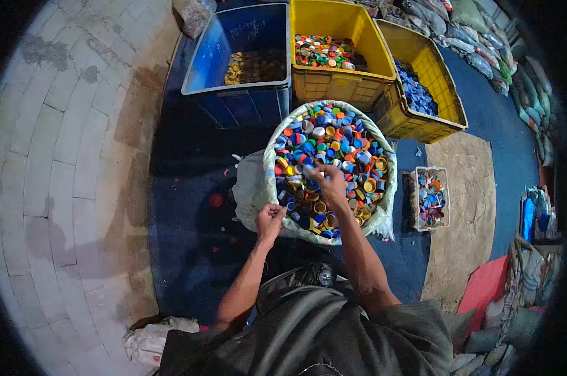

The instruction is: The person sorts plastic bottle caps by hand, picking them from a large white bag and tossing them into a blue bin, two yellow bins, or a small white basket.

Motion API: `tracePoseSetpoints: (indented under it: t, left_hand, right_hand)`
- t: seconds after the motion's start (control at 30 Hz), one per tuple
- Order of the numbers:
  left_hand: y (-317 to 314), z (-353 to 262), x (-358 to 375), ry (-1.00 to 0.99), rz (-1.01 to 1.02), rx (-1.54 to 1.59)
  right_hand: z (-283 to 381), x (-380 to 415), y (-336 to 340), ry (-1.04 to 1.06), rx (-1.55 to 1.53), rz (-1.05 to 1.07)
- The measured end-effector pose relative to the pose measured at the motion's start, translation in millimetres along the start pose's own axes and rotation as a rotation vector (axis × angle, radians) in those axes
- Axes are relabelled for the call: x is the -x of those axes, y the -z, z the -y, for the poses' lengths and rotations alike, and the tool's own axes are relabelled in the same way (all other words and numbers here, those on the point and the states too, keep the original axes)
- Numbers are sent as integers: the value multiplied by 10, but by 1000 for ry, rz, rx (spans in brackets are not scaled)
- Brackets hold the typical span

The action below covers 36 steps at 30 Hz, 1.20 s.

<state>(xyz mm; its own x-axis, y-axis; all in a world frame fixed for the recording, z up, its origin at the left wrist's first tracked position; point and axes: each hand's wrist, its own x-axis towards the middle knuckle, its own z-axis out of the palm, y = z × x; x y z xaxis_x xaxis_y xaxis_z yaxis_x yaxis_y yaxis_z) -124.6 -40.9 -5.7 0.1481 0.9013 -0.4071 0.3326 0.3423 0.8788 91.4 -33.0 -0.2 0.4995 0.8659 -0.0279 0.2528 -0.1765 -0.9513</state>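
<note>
A round sack with a rolled pale rim (391, 182) stands in front of me, full of bottle caps (333, 139) in blue, red, orange, yellow, green and white. My right hand (331, 187) is over the middle of the caps, its thumb and fingers pinched together at a pale bottle cap (308, 170). At the near left of the sack's rim, my left hand (271, 222) has its fingers closed. Whatever those fingers hold, if anything, is too small to make out.
Behind the sack stand a blue bin (195, 75) with yellowish caps, a yellow bin (340, 78) with mixed caps and another yellow bin (449, 119) with blue caps. A white basket (416, 219) of colourful pieces sits to the right. A block wall (70, 156) runs along the left.
</note>
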Motion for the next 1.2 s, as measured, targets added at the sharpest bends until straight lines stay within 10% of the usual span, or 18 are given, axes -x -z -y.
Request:
tracePoseSetpoints:
  t: [0.23,0.67,0.77,0.97,1.2]
  left_hand:
    - [-112,-88,-31,-181,-30,-473]
    - [-164,-66,-142,-263,-21,-612]
    - [-152,102,-236,-208,15,-202]
    - [-56,-382,-8,177,259,455]
    - [-35,-393,6,268,420,652]
  right_hand:
    - [331,800,759,-465,-1215,-1]
    - [-143,1524,1097,-565,-1382,-421]
    - [-285,1470,1163,-509,-1222,-370]
    - [-420,1175,1124,-99,280,-581]
    - [-447,950,1129,-42,475,-436]
